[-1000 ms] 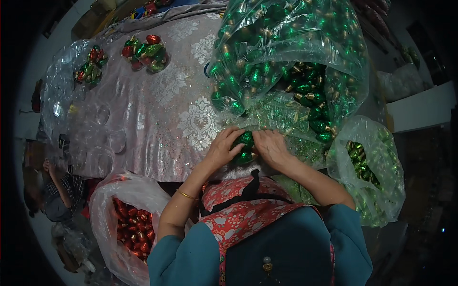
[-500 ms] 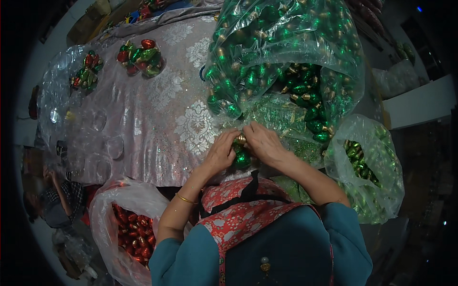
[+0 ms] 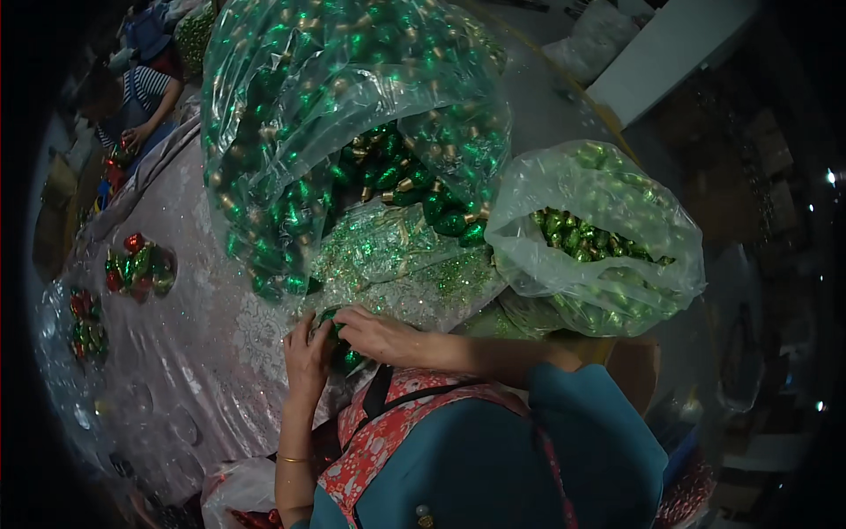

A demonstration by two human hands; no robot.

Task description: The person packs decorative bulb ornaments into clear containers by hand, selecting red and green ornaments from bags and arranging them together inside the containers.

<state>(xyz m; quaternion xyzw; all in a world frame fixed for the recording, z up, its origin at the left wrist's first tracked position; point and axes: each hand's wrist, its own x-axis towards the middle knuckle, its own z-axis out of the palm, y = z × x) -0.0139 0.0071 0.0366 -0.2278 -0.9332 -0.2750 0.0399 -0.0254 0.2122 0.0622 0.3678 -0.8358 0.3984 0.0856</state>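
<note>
My left hand [image 3: 307, 354] and my right hand [image 3: 377, 336] meet at the table's near edge, just in front of my apron. Between them are green glittery ornaments [image 3: 347, 357], partly hidden by my fingers. Both hands are closed around these from either side, thumbs and fingertips bent inward. Just beyond my fingers lies a flattened clear plastic bag [image 3: 379, 238] dusted with green glitter. Behind it, a large clear bag of dark green ornaments with gold caps [image 3: 352, 79] gapes toward me.
To the right stands an open bag of light green ornaments [image 3: 608, 256]. Clear packs of red and green ornaments [image 3: 141, 269] sit on the patterned tablecloth [image 3: 198, 353] at left, beside clear plastic trays [image 3: 150, 414]. Another person [image 3: 145, 97] works at far left.
My view has swung to the right, so the table and bags appear shifted left. Both hands stay together at the green ornaments; the gold cap seen between them is now hidden.
</note>
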